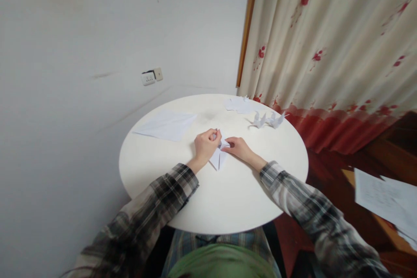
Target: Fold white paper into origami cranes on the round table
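A small folded white paper piece (219,156) lies near the middle of the round white table (163,173). My left hand (206,144) is curled, its fingertips pinching the top of the folded paper. My right hand (238,147) rests on the paper's right side, fingers pressed down against it. Both forearms wear plaid sleeves.
A flat white sheet (166,125) lies at the table's back left. Two folded paper cranes (269,120) and more paper pieces (239,104) sit at the back right edge. A flowered curtain (329,52) hangs to the right. Loose sheets (387,202) lie on a wooden surface at the far right.
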A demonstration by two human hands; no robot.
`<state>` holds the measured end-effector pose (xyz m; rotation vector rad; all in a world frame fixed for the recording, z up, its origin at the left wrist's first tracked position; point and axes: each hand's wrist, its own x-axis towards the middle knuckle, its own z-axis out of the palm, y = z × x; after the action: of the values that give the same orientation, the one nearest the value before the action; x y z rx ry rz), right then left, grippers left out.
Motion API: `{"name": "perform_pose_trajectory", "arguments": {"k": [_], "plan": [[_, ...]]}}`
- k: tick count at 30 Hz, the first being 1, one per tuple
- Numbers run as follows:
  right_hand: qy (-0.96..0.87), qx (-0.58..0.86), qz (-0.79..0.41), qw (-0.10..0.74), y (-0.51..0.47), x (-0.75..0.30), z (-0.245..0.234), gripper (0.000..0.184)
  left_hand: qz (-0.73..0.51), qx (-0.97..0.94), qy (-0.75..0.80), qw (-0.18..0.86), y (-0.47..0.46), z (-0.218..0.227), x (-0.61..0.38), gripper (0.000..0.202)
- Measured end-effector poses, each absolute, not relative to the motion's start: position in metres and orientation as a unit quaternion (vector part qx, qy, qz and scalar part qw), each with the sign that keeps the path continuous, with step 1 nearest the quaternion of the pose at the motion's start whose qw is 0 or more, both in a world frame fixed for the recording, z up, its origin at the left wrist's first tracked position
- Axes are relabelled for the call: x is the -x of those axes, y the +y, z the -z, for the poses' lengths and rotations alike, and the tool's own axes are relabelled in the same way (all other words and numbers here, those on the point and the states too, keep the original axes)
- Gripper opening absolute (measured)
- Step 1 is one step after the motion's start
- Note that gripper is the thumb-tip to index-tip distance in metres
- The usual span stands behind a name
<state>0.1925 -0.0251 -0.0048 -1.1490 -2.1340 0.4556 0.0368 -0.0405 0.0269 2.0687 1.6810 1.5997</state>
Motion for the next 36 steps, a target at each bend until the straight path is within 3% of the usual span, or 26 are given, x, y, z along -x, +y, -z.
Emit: {"name": "perform_pose_trajectory", "arguments": {"k": [20, 30, 36], "plan": [[-0.813, 0.444, -0.171, 0.336, -0.026, -0.192, 0.003, 0.019, -0.522, -0.713, 0.466, 0.047, -0.040, -0.028, -0.035, 0.038], [-0.773, 0.403, -0.342, 0.350, -0.023, -0.198, 0.002, 0.030, -0.548, -0.708, 0.443, 0.044, -0.026, -0.021, -0.028, 0.034], [-0.783, 0.404, -0.314, 0.353, -0.023, -0.199, 0.001, 0.023, -0.544, -0.736, 0.400, 0.032, -0.026, -0.025, -0.027, 0.025]]}}
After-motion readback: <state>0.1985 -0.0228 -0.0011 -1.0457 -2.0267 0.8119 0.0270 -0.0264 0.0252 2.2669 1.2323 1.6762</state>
